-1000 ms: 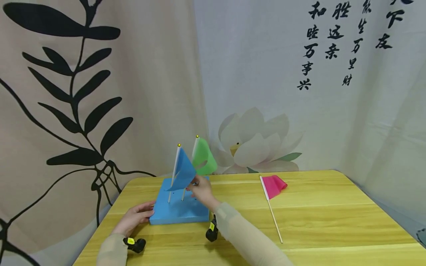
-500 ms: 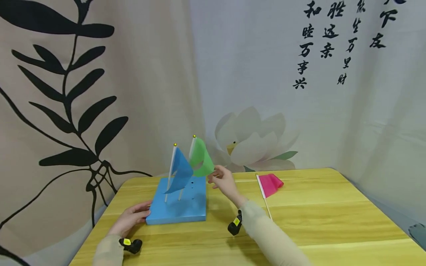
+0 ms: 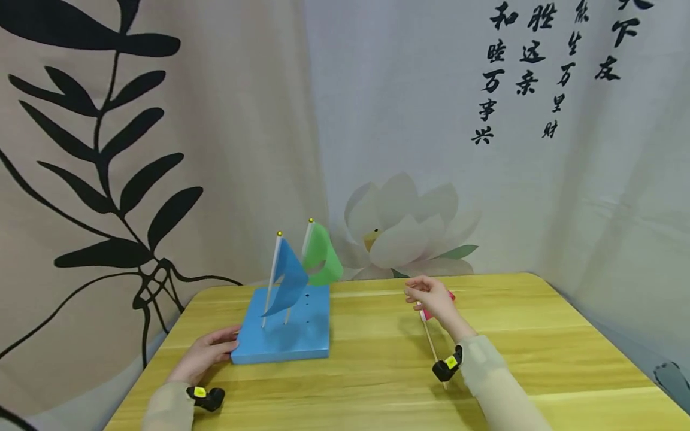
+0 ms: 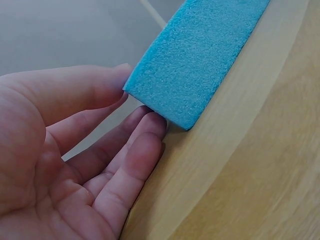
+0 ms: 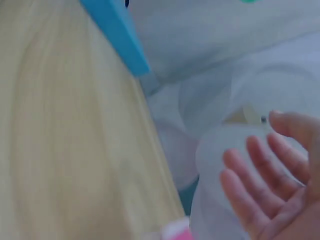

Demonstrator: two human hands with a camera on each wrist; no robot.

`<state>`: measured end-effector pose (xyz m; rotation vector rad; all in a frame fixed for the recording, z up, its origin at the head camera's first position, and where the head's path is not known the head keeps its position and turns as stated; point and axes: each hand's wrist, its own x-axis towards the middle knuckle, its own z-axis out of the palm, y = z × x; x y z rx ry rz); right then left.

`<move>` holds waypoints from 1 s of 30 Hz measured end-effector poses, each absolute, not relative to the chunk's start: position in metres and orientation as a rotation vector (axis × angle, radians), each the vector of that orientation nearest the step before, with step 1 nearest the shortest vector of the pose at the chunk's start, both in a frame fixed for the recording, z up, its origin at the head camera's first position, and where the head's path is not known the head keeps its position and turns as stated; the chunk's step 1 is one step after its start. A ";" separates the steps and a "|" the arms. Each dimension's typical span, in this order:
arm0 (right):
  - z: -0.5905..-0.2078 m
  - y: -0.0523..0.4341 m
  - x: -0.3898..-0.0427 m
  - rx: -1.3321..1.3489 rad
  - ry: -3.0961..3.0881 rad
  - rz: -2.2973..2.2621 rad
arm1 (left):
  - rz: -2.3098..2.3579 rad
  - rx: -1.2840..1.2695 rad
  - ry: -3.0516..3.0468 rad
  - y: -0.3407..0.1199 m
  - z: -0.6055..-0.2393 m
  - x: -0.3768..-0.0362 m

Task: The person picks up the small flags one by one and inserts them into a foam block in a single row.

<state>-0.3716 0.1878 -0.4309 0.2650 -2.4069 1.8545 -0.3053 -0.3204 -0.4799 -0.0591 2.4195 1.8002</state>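
My left hand (image 3: 203, 355) rests at the left side of a blue foam block (image 3: 309, 344). In the left wrist view, its thumb touches the upper edge of the foam block (image 4: 200, 65) and its loosely bent fingertips lie against the end face. A blue flag (image 3: 291, 278) and a green flag (image 3: 324, 254) stand in the block, leaning a little to the right. My right hand (image 3: 435, 302) hovers over a pink flag (image 3: 428, 315) lying on the table, hiding most of its cloth. In the right wrist view, the right hand (image 5: 272, 185) holds nothing, its fingers spread and relaxed.
The yellow wooden table (image 3: 377, 371) extends past the block on both sides. Small dark holes (image 3: 308, 304) show in the block's right part. Behind the table hangs a printed curtain (image 3: 259, 120) with leaves, a lotus and black characters.
My right hand has left the flags on the block and moved right, over the pink flag. The left hand stays at the block. The camera view has shifted slightly.
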 end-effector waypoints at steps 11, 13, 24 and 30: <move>-0.464 0.225 -0.355 -0.016 -2.641 1.810 | 1.768 -0.073 2.437 -0.326 -0.475 -0.307; -0.467 0.226 -0.352 -0.043 -2.655 1.790 | 1.764 -0.079 2.428 -0.327 -0.476 -0.306; -0.469 0.230 -0.344 -0.087 -2.759 1.623 | 1.775 -0.060 2.400 -0.325 -0.477 -0.308; -0.471 0.232 -0.341 -0.055 -2.853 1.430 | 1.764 -0.067 2.394 -0.321 -0.478 -0.309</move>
